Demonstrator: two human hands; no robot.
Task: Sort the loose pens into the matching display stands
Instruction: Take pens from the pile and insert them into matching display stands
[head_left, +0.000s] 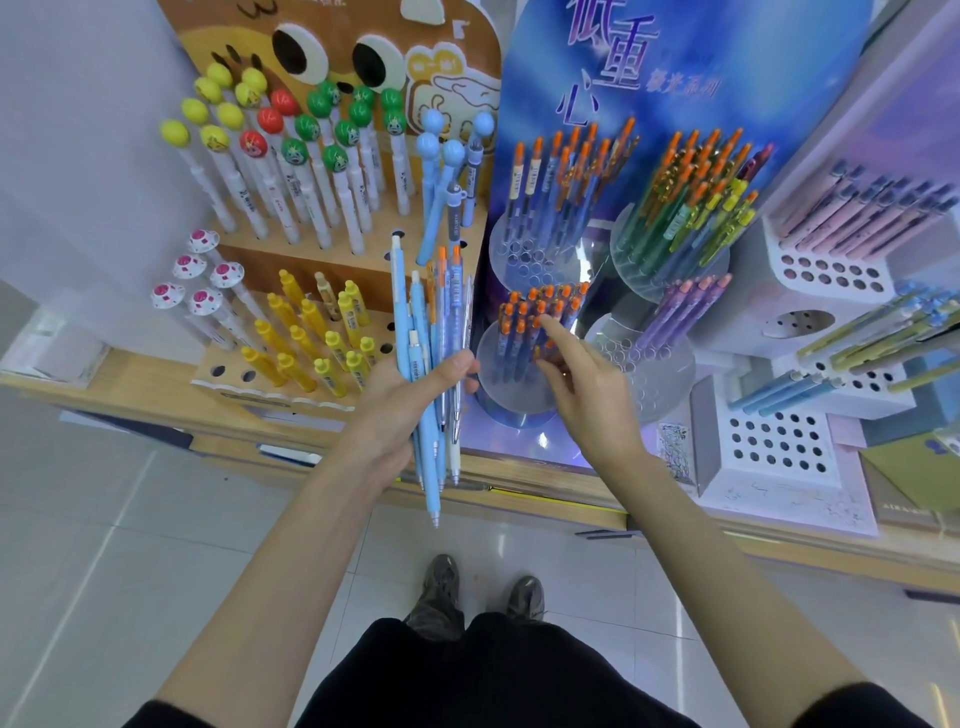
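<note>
Orange-capped pens (540, 312) stand packed in the near round stand (498, 392), just right of centre. I read this group as sorted stock. Free holes show in the clear stands beyond it and to its right.

Hand status:
- My left hand (410, 400) grips the bundle (428, 332) of loose pens, with fingers and thumb wrapped round the barrels and the tips pointing down toward the floor. The bundle hangs in the air at the shelf edge, between the wooden stand (249, 262) on the left and the round stand on the right. It is mostly light-blue pens, with at least two orange-capped ones among them.
- My right hand (589, 387) holds nothing that I can see. Its forefinger (553, 327) is extended and touches the caps in the round stand. The other fingers are loosely curled.

Progress: I judge the task to be mid-way at best. The bundle contains several pens, so most of the sorting is left. Its orange-capped pens match the stand being touched. The light-blue ones seem to belong with the blue pens (441, 156) at the far right of the wooden stand, where open holes are visible. No pen from the bundle is entering a hole at this moment.
</note>
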